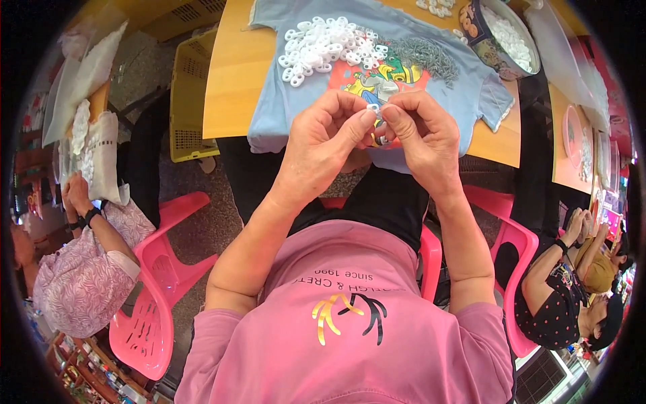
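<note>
**Both hands pinch a small part over a blue shirt**

Both hands meet at the near edge of the wooden table [225,81]. Left hand [321,138] and right hand [422,131] are curled, fingertips pressed together on a small white ring piece [374,109] held between them; below it a darker bit shows, too hidden by the fingers to tell what it is.

Just beyond the hands, a light blue T-shirt [296,114] with a bright printed picture is spread flat on the table. On it lie a heap of white plastic rings [326,47] and, to the right, a pile of small grey metal pieces [425,55]. Farther right stands a round tin [486,42] filled with more white parts.

A yellow crate [187,101] sits beside the table on the left. Pink plastic chairs [158,310] flank the person. At the left edge another person in a patterned top [81,283] handles white items; at the right, two more people sit by a second table [564,145].
</note>
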Motion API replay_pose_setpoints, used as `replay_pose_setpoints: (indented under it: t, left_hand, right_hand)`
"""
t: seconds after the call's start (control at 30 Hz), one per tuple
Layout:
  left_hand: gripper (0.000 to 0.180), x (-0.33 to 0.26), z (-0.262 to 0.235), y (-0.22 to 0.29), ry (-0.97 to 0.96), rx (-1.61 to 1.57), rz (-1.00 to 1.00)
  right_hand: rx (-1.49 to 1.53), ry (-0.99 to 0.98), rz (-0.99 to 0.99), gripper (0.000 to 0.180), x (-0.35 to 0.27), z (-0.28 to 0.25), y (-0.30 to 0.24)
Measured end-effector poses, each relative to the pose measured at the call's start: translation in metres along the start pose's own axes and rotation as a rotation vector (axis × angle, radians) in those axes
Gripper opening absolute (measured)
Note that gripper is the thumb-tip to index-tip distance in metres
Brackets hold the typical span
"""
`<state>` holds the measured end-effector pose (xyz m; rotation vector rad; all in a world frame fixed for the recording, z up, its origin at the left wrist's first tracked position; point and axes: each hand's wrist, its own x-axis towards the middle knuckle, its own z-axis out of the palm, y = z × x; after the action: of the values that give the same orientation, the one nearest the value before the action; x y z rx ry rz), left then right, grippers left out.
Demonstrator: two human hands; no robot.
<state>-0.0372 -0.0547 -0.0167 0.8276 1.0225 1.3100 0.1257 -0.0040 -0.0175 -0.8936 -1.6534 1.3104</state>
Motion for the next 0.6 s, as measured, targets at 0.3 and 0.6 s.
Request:
replay_pose_setpoints:
  t: [0.3,0.6]
  left_hand:
    - [0.010,-0.002,0.004,-0.010,0.085,0.254,0.201]
    - [0.013,0.006,-0.011,-0.006,0.020,0.160,0.032]
  right_hand:
    - [-0.149,0.034,0.009,0.005,0.000,0.002,-0.012]
    - [-0.188,-0.073,0.059,0.006,0.007,-0.002,0.003]
